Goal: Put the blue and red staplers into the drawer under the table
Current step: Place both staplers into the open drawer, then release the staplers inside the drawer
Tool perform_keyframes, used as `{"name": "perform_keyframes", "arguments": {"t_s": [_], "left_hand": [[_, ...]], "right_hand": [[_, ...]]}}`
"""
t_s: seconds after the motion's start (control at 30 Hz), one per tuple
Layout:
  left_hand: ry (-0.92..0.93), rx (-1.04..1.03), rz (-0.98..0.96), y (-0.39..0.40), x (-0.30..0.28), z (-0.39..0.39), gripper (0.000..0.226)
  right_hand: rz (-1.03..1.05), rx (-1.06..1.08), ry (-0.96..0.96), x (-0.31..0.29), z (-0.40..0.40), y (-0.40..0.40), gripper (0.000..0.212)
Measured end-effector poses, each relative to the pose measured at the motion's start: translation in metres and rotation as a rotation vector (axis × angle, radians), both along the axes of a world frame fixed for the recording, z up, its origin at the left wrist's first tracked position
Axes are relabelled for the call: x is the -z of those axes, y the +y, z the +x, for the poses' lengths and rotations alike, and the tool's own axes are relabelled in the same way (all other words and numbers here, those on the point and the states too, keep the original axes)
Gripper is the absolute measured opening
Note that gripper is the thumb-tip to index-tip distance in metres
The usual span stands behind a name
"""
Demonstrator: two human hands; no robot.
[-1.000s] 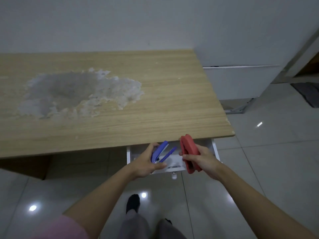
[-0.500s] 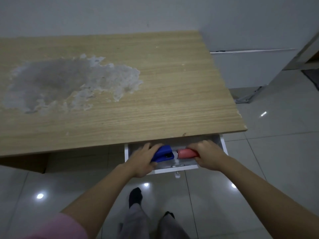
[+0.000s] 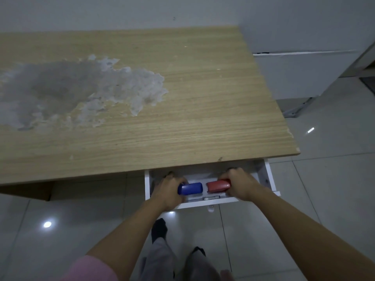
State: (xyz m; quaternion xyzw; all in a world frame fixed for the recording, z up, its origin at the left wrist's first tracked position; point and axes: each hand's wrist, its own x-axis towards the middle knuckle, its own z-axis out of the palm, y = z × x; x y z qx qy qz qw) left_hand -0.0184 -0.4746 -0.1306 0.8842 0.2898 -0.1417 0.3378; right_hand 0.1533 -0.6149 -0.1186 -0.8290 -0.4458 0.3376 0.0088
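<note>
A white drawer (image 3: 271, 179) stands pulled out under the front right edge of the wooden table (image 3: 182, 122). Inside it lie the blue stapler (image 3: 191, 188) on the left and the red stapler (image 3: 217, 185) on the right, end to end with a small gap between them. My left hand (image 3: 169, 189) is wrapped around the left end of the blue stapler. My right hand (image 3: 238, 184) grips the right end of the red one. Both staplers are low inside the drawer; whether they rest on its floor I cannot tell.
The tabletop carries a large grey-white worn patch (image 3: 81, 92) on its left half. A white cabinet (image 3: 304, 74) stands to the right of the table. My legs and socked feet (image 3: 159, 230) are on the glossy tiled floor below the drawer.
Both hands have lowered the staplers from above the drawer front down into the drawer and turned them to lie flat, end to end. The blue stapler, open before, is now closed.
</note>
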Motion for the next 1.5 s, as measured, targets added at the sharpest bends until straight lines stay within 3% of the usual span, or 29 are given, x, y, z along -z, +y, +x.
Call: {"name": "perform_keyframes", "arguments": {"t_s": [0.17, 0.27, 0.47, 0.57, 0.73, 0.87, 1.0, 1.23, 1.5], "left_hand": [[0.005, 0.003, -0.042, -0.001, -0.005, -0.009, 0.043], [-0.028, 0.053, 0.046, -0.009, -0.01, -0.015, 0.048], [-0.159, 0.242, 0.166, -0.035, -0.02, -0.02, 0.047], [-0.172, 0.291, 0.179, -0.048, -0.022, -0.019, 0.037], [-0.174, 0.252, 0.161, -0.063, -0.023, -0.028, 0.049], [-0.133, 0.281, 0.18, -0.069, -0.026, -0.03, 0.057], [-0.118, 0.304, 0.187, -0.07, -0.025, -0.031, 0.061], [-0.172, 0.31, 0.208, -0.075, -0.025, -0.035, 0.063], [-0.38, 0.308, 0.33, -0.072, -0.022, -0.048, 0.064]], "right_hand": [[0.043, 0.1, 0.07, -0.005, 0.004, -0.006, 0.058], [0.16, 0.207, 0.079, -0.011, -0.004, -0.015, 0.06], [0.761, 0.503, -0.084, -0.017, -0.049, -0.036, 0.025], [0.981, 0.715, -0.028, -0.013, -0.076, -0.049, 0.02], [0.849, 1.085, 0.249, 0.008, -0.111, -0.063, 0.021], [0.711, 1.501, 0.853, 0.018, -0.116, -0.065, 0.024], [0.656, 1.622, 1.328, 0.018, -0.113, -0.058, 0.052], [0.732, 1.651, 1.523, 0.024, -0.114, -0.046, 0.065], [0.762, 1.749, 1.501, 0.006, -0.108, -0.041, 0.071]]}}
